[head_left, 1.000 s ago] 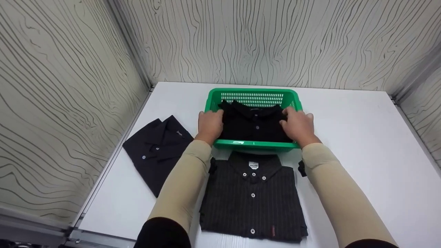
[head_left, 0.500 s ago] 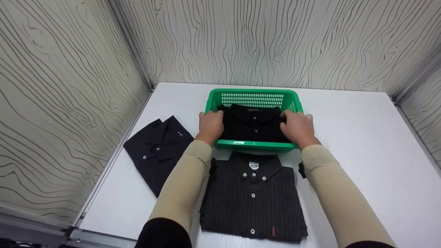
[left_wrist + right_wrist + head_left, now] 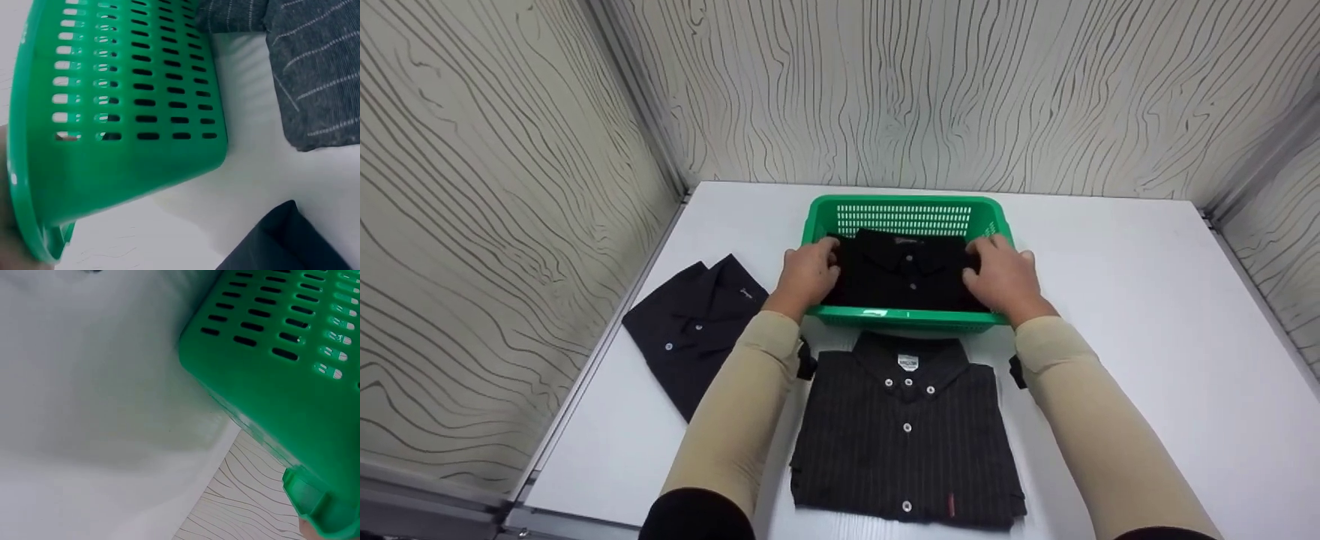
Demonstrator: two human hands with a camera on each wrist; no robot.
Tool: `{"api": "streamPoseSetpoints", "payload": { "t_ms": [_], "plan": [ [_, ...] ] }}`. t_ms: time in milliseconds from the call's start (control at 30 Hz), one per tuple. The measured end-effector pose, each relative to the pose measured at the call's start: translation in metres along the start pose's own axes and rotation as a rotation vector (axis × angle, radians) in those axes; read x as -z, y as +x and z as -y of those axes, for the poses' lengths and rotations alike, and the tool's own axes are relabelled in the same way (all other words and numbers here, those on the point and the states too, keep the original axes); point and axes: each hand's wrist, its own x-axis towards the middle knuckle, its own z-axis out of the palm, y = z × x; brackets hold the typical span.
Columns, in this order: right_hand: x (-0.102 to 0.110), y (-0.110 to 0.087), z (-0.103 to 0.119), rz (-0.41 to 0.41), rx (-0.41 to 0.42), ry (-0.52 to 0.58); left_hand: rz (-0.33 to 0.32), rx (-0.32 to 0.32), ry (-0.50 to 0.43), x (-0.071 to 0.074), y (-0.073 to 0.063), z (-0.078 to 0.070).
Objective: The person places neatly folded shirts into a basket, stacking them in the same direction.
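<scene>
Since the earlier frame: shifted slightly left, left hand point(image 3: 808, 277), thumb and fingers looser; barely moved, right hand point(image 3: 1003, 277). Green basket point(image 3: 907, 315) at centre of frame. Holds folded black shirt point(image 3: 885, 289), collar toward back, lower than a second ago. Hands over opposite side rims, fingers bent over shirt's edges, thumbs set apart. Tips lost against black cloth; cannot tell whether pinching it.

Lower centre: pinstriped shirt point(image 3: 907, 450), laid flat, collar close up to basket's near wall. Tight there; touching or not, cannot tell. Centre left: dark shirt point(image 3: 697, 330), turned at an angle, corner just beside table's left edge, partly behind left sleeve point(image 3: 735, 420).

Most room at right: broad stretch of white tabletop point(image 3: 1147, 337) from basket to right edge. Behind basket, only a narrow strip before patterned wall point(image 3: 900, 90).
</scene>
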Motion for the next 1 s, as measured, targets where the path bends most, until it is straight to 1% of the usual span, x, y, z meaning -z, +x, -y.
{"api": "streamPoseSetpoints", "payload": {
  "t_ms": [133, 233, 300, 367, 467, 567, 633, 800, 933, 1000],
  "plan": [
    [0.002, -0.002, 0.001, 0.044, 0.016, -0.009, 0.037, -0.006, -0.165, 0.005, -0.005, 0.008],
    [0.003, -0.003, 0.001, 0.061, 0.019, -0.008, 0.067, -0.026, -0.266, 0.01, -0.008, 0.013],
    [0.004, -0.004, 0.001, 0.066, 0.023, 0.002, 0.083, -0.044, -0.306, 0.013, -0.01, 0.016],
    [0.005, -0.005, 0.001, 0.063, 0.022, 0.019, 0.092, -0.059, -0.319, 0.015, -0.012, 0.019],
    [0.006, -0.01, 0.002, 0.048, 0.032, 0.062, 0.088, -0.074, -0.325, 0.018, -0.018, 0.021],
    [0.008, -0.017, 0.004, 0.013, 0.041, 0.124, 0.072, -0.092, -0.329, 0.021, -0.027, 0.023],
    [0.009, -0.023, 0.004, -0.012, 0.049, 0.16, 0.05, -0.101, -0.341, 0.023, -0.033, 0.025],
    [0.016, -0.038, 0.005, -0.042, 0.075, 0.235, -0.026, -0.118, -0.414, 0.025, -0.049, 0.03],
    [0.022, -0.051, 0.007, -0.058, 0.093, 0.29, -0.089, -0.113, -0.477, 0.026, -0.063, 0.032],
    [0.024, -0.059, 0.009, -0.076, 0.102, 0.3, -0.119, -0.088, -0.5, 0.027, -0.07, 0.032]
  ]
}}
